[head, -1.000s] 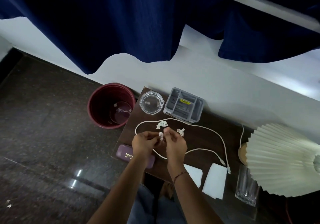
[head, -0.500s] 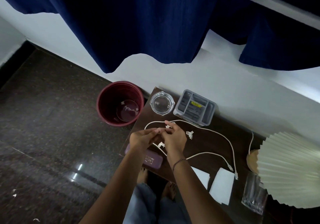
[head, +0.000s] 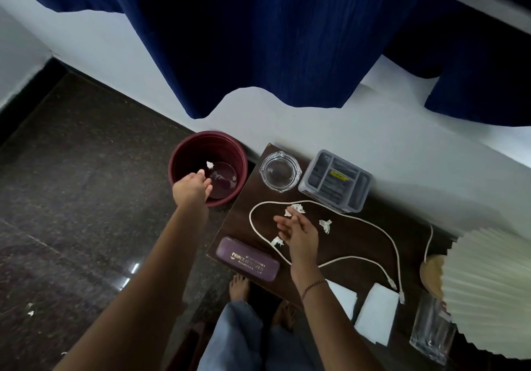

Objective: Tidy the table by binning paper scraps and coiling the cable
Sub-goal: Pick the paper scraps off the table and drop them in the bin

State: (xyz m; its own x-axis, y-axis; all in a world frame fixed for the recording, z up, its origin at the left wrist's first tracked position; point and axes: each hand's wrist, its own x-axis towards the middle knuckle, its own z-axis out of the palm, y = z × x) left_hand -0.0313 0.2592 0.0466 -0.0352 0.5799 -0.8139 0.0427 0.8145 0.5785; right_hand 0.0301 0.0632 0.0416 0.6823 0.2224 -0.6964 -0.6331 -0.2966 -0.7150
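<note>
A maroon bin stands on the floor left of the dark wooden table. My left hand hovers over the bin's near rim with loose fingers, and a white paper scrap is in the air just beyond them, inside the bin. My right hand rests over the table with fingers relaxed, holding nothing. Paper scraps lie around it: one at its fingertips, one to its right, one beside its thumb. A white cable loops loosely across the table.
A glass ashtray and a grey organiser tray sit at the table's back edge. A purple case lies at the front left. White napkins, a drinking glass and a pleated lamp shade crowd the right side.
My left hand has left my right hand, swung left over the bin and let go of a scrap. The right hand has opened and stayed over the table.
</note>
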